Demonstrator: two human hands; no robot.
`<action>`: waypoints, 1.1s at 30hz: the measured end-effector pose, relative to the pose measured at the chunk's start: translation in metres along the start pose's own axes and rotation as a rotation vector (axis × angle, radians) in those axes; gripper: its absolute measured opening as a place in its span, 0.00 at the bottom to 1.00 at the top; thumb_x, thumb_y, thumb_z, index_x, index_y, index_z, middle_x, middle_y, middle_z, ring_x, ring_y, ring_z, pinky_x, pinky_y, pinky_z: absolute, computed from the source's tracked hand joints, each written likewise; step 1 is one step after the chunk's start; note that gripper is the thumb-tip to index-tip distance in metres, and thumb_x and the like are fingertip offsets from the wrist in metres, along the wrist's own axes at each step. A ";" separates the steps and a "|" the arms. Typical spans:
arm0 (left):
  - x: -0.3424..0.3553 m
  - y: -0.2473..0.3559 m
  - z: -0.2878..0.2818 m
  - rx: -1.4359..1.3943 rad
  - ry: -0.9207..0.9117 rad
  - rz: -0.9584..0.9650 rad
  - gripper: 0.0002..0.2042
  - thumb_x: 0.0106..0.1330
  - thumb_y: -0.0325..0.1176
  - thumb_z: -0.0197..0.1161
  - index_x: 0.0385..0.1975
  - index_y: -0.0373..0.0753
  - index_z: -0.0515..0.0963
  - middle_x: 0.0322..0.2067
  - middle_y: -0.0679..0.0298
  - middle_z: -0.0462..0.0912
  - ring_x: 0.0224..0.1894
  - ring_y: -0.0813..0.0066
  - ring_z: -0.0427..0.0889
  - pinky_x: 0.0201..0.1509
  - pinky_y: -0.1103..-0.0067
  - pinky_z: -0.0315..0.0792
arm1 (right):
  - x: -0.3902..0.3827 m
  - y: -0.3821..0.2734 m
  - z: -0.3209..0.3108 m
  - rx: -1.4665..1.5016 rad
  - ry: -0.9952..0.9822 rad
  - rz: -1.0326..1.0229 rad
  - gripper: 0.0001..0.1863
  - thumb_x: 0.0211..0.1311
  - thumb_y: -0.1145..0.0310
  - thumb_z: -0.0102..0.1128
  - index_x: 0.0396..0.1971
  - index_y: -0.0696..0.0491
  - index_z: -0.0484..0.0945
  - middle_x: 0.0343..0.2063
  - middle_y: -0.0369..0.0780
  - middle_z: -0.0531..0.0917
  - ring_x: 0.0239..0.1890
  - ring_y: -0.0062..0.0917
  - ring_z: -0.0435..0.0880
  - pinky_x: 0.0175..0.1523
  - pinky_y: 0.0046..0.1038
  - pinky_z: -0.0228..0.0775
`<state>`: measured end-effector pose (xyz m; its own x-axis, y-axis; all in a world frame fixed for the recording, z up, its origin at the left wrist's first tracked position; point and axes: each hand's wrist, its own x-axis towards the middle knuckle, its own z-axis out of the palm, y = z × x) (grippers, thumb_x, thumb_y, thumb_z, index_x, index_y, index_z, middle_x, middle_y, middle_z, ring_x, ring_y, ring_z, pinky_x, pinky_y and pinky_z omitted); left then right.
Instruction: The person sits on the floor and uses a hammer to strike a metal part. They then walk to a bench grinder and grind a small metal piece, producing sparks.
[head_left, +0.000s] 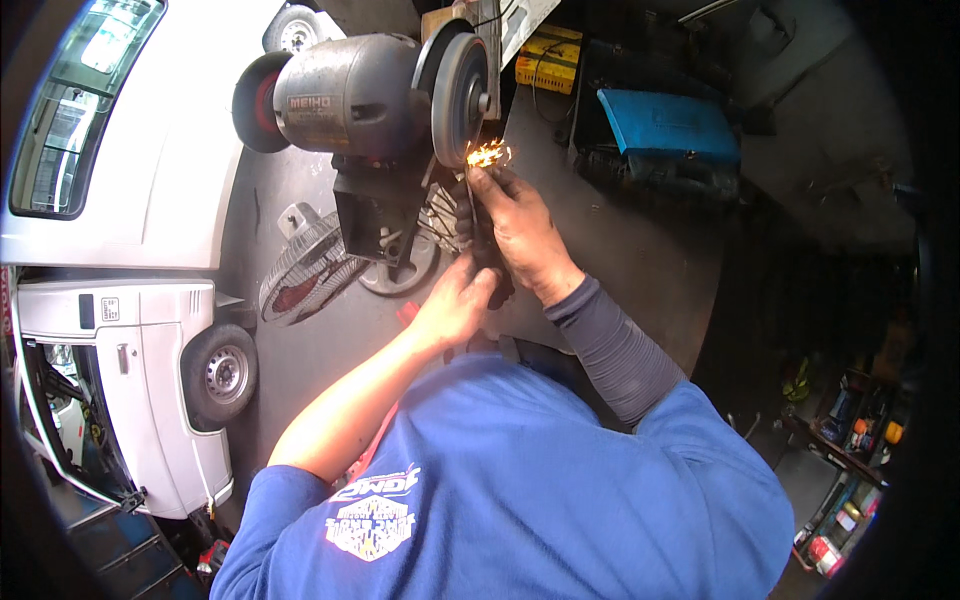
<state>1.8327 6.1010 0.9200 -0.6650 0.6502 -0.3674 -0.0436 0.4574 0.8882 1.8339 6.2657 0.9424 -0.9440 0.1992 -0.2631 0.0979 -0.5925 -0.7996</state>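
A grey bench grinder [350,95] on a dark stand fills the upper middle, with a grey wheel [458,85] on its right end. Orange sparks [488,153] fly just below that wheel. My right hand [520,225] grips the upper part of a dark, narrow tool [487,255] and presses its tip against the wheel. My left hand [455,305] holds the tool's lower end, close under the right hand. My blue shirt covers the lower part of the view.
A standing fan [305,270] sits on the floor left of the grinder stand. White vehicles [140,370] are parked at the left. A blue case [668,125] and a yellow box [548,58] lie behind the grinder. Cluttered shelves [850,450] line the right.
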 end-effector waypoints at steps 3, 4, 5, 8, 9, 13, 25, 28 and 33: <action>0.000 0.004 0.000 -0.052 -0.033 -0.076 0.23 0.77 0.38 0.51 0.67 0.32 0.70 0.55 0.48 0.84 0.58 0.59 0.84 0.64 0.66 0.75 | -0.001 -0.003 0.001 -0.026 -0.008 0.012 0.17 0.81 0.59 0.61 0.56 0.57 0.81 0.41 0.30 0.84 0.40 0.11 0.81 0.46 0.17 0.76; -0.001 0.005 0.000 -0.051 -0.023 -0.083 0.23 0.77 0.37 0.51 0.67 0.32 0.71 0.54 0.49 0.85 0.57 0.60 0.84 0.64 0.66 0.75 | -0.002 -0.003 0.001 -0.007 -0.005 0.016 0.15 0.82 0.59 0.60 0.52 0.56 0.80 0.38 0.31 0.84 0.37 0.13 0.81 0.44 0.19 0.77; 0.000 0.006 0.000 -0.048 -0.013 -0.085 0.23 0.77 0.37 0.51 0.66 0.32 0.71 0.54 0.49 0.85 0.57 0.60 0.84 0.64 0.66 0.75 | -0.003 -0.003 0.003 0.012 -0.003 0.016 0.14 0.82 0.59 0.59 0.49 0.56 0.80 0.35 0.32 0.83 0.34 0.14 0.81 0.42 0.21 0.77; 0.001 0.007 0.001 -0.056 -0.020 -0.085 0.23 0.77 0.37 0.51 0.67 0.32 0.71 0.52 0.50 0.85 0.56 0.60 0.85 0.63 0.67 0.76 | -0.004 -0.005 0.005 0.038 0.004 0.021 0.13 0.82 0.59 0.59 0.45 0.55 0.80 0.31 0.32 0.82 0.31 0.16 0.82 0.39 0.23 0.78; 0.001 0.007 0.002 -0.059 -0.014 -0.070 0.22 0.77 0.37 0.51 0.66 0.32 0.71 0.51 0.50 0.86 0.56 0.60 0.85 0.63 0.67 0.76 | -0.004 -0.005 0.005 0.042 0.006 0.024 0.13 0.82 0.59 0.59 0.45 0.55 0.80 0.31 0.32 0.82 0.31 0.16 0.82 0.39 0.23 0.78; -0.001 0.009 0.004 -0.070 0.013 -0.063 0.21 0.76 0.36 0.51 0.65 0.32 0.72 0.49 0.51 0.86 0.54 0.62 0.85 0.61 0.67 0.77 | -0.005 -0.007 0.006 0.018 -0.004 -0.001 0.14 0.82 0.58 0.59 0.45 0.55 0.80 0.31 0.33 0.83 0.31 0.17 0.82 0.39 0.23 0.78; 0.000 0.001 0.005 -0.157 -0.011 -0.090 0.20 0.77 0.34 0.51 0.63 0.32 0.73 0.49 0.59 0.84 0.52 0.72 0.81 0.60 0.73 0.75 | -0.004 -0.004 0.005 0.027 0.002 0.010 0.14 0.82 0.59 0.60 0.46 0.56 0.80 0.32 0.33 0.83 0.31 0.17 0.83 0.40 0.23 0.79; 0.000 0.000 0.005 -0.103 0.005 -0.066 0.22 0.76 0.37 0.51 0.65 0.32 0.71 0.50 0.53 0.85 0.53 0.64 0.83 0.62 0.69 0.75 | -0.005 -0.005 0.005 0.013 0.004 0.012 0.14 0.82 0.59 0.60 0.46 0.56 0.80 0.32 0.33 0.83 0.31 0.16 0.82 0.39 0.23 0.79; 0.001 0.003 0.003 -0.062 -0.010 -0.106 0.23 0.76 0.38 0.51 0.66 0.32 0.71 0.52 0.49 0.84 0.56 0.58 0.84 0.64 0.66 0.75 | -0.005 -0.007 0.005 0.022 -0.006 0.025 0.14 0.83 0.59 0.59 0.46 0.57 0.80 0.32 0.33 0.83 0.31 0.16 0.81 0.39 0.23 0.79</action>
<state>1.8346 6.1048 0.9219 -0.6469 0.6060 -0.4629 -0.1595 0.4860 0.8593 1.8363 6.2653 0.9518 -0.9433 0.1794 -0.2794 0.1143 -0.6145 -0.7806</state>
